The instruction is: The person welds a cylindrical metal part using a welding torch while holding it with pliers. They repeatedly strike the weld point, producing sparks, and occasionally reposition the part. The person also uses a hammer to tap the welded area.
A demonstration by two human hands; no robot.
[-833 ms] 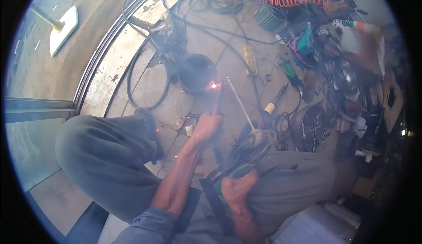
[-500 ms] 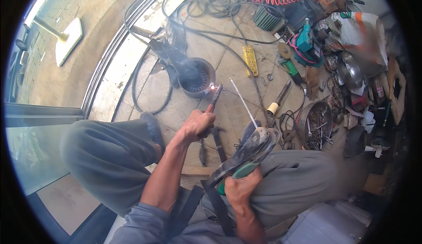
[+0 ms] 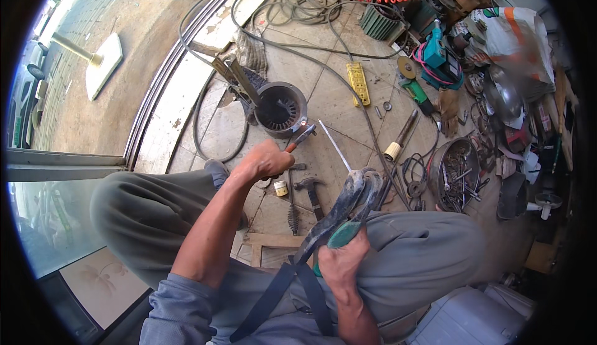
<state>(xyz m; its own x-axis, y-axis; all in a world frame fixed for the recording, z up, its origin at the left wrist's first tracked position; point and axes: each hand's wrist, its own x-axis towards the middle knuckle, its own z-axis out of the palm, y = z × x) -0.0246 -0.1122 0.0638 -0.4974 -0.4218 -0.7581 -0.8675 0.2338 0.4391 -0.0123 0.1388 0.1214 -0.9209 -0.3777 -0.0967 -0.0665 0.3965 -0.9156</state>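
Note:
My left hand [image 3: 264,160] is closed round the red handles of a pair of pliers [image 3: 303,136]. Their jaws reach the near right rim of a round dark metal housing [image 3: 301,99], where a small spot glows. Inside the housing, ribs or slots show. In my right hand [image 3: 343,260] is a black electrode holder [image 3: 343,207] with a green handle, gripped above my right thigh. A thin pale welding rod [image 3: 334,144] sticks out of its jaws toward the housing, its tip apart from the metal.
Between my legs lie a hammer [image 3: 309,194], a spring-handled chipping hammer [image 3: 292,211] and a small jar [image 3: 281,188]. Rightward are a yellow power strip [image 3: 358,84], a green angle grinder [image 3: 415,95] and a metal bowl [image 3: 433,177] of bolts. Cables [image 3: 298,51] cross the tiles.
The bright glow at the housing rim has shrunk and the smoke has thinned. My left hand has shifted left, leaving the pliers more slanted. The rod stays in the holder.

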